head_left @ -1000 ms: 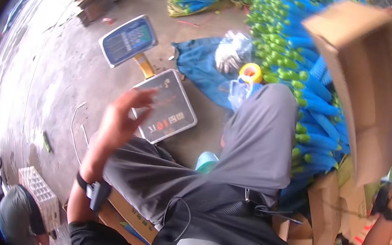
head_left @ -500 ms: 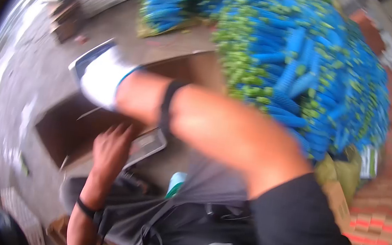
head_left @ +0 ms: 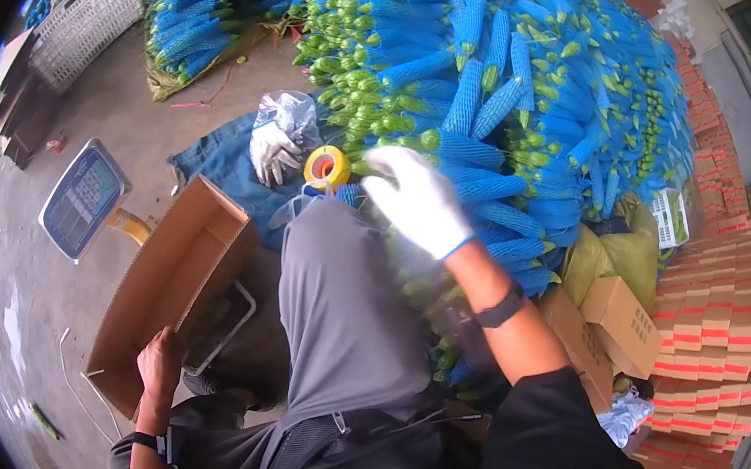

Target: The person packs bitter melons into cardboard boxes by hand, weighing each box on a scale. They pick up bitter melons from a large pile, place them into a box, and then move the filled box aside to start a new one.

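Note:
My left hand [head_left: 158, 362] is bare, its fingers closed on the near edge of an open cardboard box [head_left: 159, 286]. The box stands tilted at my left, with no contents showing on its visible inner side. My right hand [head_left: 420, 204], in a white glove, hovers above my knee beside a large heap of long green vegetables in blue net sleeves [head_left: 471, 104]. Its thumb and fingers are apart with nothing visible between them. Just left of its fingertips is a roll of yellow tape [head_left: 327, 168].
A scale with a blue display [head_left: 84, 201] stands beyond the box. White gloves [head_left: 274, 153] and a plastic bag [head_left: 291, 113] lie on blue cloth. A white crate [head_left: 88, 23] is far left. Closed cartons [head_left: 620, 325] and stacked boxes [head_left: 713, 359] stand at right.
My right hand has swung from the far left, near the scale, to the right beside the heap. My left hand now grips the box's edge, and the box sits more upright. The view has shifted.

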{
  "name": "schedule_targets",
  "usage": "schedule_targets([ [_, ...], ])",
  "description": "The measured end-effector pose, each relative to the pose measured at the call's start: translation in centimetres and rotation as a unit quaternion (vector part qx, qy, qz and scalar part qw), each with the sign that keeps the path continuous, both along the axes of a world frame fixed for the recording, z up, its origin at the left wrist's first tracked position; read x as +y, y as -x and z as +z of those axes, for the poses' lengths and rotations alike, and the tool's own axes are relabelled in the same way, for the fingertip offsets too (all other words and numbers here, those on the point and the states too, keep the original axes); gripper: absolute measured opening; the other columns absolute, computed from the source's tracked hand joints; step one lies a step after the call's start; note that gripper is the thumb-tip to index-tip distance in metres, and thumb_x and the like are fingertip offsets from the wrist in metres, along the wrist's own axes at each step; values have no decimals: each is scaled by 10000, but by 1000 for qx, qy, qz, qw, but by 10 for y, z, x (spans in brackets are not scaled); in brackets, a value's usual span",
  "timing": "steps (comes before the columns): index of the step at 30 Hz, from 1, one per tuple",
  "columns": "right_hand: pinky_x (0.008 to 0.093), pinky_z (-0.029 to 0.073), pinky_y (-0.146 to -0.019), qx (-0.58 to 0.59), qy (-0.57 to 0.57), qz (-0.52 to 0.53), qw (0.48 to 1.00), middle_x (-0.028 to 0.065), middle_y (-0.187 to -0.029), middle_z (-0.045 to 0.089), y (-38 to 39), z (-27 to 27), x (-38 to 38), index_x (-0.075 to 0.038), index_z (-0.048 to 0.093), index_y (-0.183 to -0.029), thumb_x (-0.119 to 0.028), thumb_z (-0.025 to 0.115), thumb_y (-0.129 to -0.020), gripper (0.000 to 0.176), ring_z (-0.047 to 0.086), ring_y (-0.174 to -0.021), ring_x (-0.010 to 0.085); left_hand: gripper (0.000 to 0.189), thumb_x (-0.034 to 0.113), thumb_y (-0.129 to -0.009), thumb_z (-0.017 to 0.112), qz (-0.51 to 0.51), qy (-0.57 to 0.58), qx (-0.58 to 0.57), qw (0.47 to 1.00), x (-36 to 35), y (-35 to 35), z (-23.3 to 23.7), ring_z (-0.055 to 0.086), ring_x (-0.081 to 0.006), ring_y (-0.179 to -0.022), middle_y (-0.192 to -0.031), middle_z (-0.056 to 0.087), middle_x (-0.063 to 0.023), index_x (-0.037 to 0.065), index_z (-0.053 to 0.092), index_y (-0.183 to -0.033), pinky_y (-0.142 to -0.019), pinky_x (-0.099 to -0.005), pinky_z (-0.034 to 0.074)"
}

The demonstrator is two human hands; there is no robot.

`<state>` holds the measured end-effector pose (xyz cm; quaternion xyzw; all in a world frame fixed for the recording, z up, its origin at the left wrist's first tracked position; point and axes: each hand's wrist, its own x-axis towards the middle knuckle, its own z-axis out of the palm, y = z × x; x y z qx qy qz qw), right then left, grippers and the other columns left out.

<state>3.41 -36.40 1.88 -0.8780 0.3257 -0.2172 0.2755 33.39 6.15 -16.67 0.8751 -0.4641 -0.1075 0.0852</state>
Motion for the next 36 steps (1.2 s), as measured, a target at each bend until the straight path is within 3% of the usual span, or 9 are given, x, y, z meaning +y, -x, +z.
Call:
schedule_targets([
  [4, 470, 516, -1050, 133, -29, -149, 979, 181, -1296, 696, 125, -99, -51, -91, 660, -1320, -309, 736, -927, 455, 644, -1231, 386, 99, 156, -971, 620, 11, -73, 8, 997, -10, -5, 1, 729, -416, -856, -916, 733, -183, 65, 649, -945, -726, -525, 566],
  [8, 472, 492, -1100, 227, 46, -233, 944, 180, -1359, 665, 177, -125, -95, -103, 639, -1355, -327, 742, -906, 512, 605, -1286, 381, 100, 155, -969, 617, 1, -102, 6, 995, -13, -10, 2, 726, -425, -859, -909, 732, -188, 64, 653, -948, -726, -532, 564],
  [14, 473, 465, -1136, 297, 109, -185, 931, 159, -1484, 584, 149, -135, -179, -107, 555, -1462, -342, 756, -889, 651, 561, -1351, 370, 113, 139, -957, 620, 27, -143, -12, 989, -16, -16, -5, 732, -412, -909, -951, 745, -182, 68, 681, -1019, -773, -527, 571],
  [20, 503, 428, -1171, 354, 172, -91, 915, 124, -1592, 503, 92, -151, -231, -135, 490, -1538, -223, 675, -882, 687, 502, -1440, 341, 167, 144, -963, 624, 55, -170, 34, 983, -26, -7, 10, 729, -405, -960, -1012, 747, -179, 76, 667, -1109, -809, -523, 571],
  [22, 501, 437, -1157, 406, 79, -82, 907, 123, -1586, 506, 80, -162, -243, -146, 465, -1567, -216, 660, -883, 715, 508, -1432, 339, 166, 148, -960, 633, 54, -161, 41, 985, -34, -2, 21, 729, -404, -961, -1016, 746, -179, 77, 665, -1106, -809, -519, 570],
  [26, 500, 485, -1066, 436, 111, -103, 887, 163, -1317, 635, 74, -153, -245, -133, 628, -1358, -217, 660, -875, 491, 603, -1259, 351, 179, 165, -945, 661, 41, -161, 57, 984, -30, -4, 23, 729, -397, -960, -1021, 745, -172, 83, 664, -1103, -807, -510, 570],
  [28, 494, 497, -1029, 423, 152, -75, 890, 167, -1234, 649, 78, -152, -247, -126, 671, -1241, -245, 690, -850, 409, 630, -1180, 359, 182, 173, -940, 668, 46, -190, 54, 979, -29, -4, 24, 729, -396, -959, -1017, 746, -170, 88, 668, -1101, -807, -511, 570],
  [30, 492, 498, -1013, 393, 177, -42, 901, 170, -1227, 643, 88, -144, -248, -117, 660, -1291, -338, 790, -765, 585, 642, -1146, 363, 262, 216, -907, 715, 38, -202, 76, 976, -26, -10, 17, 733, -396, -959, -1010, 754, -163, 107, 666, -1140, -819, -515, 573],
  [36, 505, 550, -939, 186, 195, -139, 953, 175, -1227, 644, 92, -76, -222, -59, 611, -1317, -404, 807, -782, 666, 675, -1074, 410, 547, 272, -823, 844, -21, -133, 108, 985, -74, 8, 64, 720, -380, -1083, -1192, 736, -182, 58, 640, -1283, -914, -467, 580],
])
